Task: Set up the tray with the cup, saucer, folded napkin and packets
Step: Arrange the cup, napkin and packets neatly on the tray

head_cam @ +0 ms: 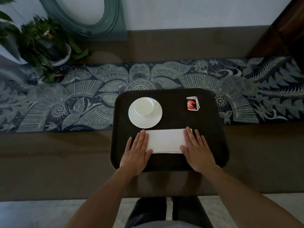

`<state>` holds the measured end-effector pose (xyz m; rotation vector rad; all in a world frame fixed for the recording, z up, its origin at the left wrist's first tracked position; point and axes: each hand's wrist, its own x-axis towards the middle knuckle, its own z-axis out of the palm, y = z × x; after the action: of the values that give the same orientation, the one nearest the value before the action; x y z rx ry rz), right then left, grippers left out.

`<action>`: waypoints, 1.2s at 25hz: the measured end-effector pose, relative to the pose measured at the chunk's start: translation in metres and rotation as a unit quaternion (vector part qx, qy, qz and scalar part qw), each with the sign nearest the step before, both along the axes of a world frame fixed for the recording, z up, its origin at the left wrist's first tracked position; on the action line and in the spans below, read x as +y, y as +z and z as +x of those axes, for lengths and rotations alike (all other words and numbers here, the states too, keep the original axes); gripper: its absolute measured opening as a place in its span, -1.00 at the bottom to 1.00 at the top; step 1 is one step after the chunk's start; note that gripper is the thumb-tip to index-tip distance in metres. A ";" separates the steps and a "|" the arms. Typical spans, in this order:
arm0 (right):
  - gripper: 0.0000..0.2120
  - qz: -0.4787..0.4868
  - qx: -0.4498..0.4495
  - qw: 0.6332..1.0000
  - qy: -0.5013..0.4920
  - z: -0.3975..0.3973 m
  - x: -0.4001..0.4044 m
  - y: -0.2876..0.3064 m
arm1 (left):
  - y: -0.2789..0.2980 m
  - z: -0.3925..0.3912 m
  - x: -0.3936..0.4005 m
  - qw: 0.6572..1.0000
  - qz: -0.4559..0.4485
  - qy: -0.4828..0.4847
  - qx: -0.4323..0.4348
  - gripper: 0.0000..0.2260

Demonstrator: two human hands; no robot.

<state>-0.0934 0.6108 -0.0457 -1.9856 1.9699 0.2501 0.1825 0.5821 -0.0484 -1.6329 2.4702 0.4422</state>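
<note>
A dark tray (205, 129) lies on the table in front of me. On its far left a white cup (144, 106) stands on a white saucer (153, 120). A small stack of red and white packets (192, 103) sits at its far right. Across the near middle lies a white folded napkin (165, 141). My left hand (137, 149) lies flat with straight fingers on the napkin's left end. On the right end my right hand (196, 148) presses flat in the same way.
A patterned blue runner (65, 99) crosses the brown table under the tray's far part. A potted plant (41, 45) stands at the far left, with an oval mirror frame (85, 22) against the wall behind. My legs show below the table's near edge.
</note>
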 end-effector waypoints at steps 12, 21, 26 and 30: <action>-0.48 0.083 0.039 0.996 0.007 0.009 -0.021 0.065 | 0.069 -0.031 -0.032 0.993 0.066 -0.009 -0.093 -0.52; -0.62 0.073 0.037 0.997 0.007 -0.020 -0.032 0.109 | 0.110 -0.093 -0.060 0.990 0.118 -0.052 -0.055 -0.51; -0.63 0.066 0.033 0.997 0.010 -0.056 -0.038 0.109 | 0.111 -0.130 -0.069 0.989 0.122 -0.060 -0.062 -0.54; -0.62 0.050 0.019 0.999 0.008 -0.091 -0.046 0.101 | 0.111 -0.164 -0.074 0.989 0.124 -0.050 -0.060 -0.58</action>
<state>-0.1847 0.5651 0.0549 -1.9479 1.9254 0.3841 0.0185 0.5078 0.0624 -1.3914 2.2919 0.5922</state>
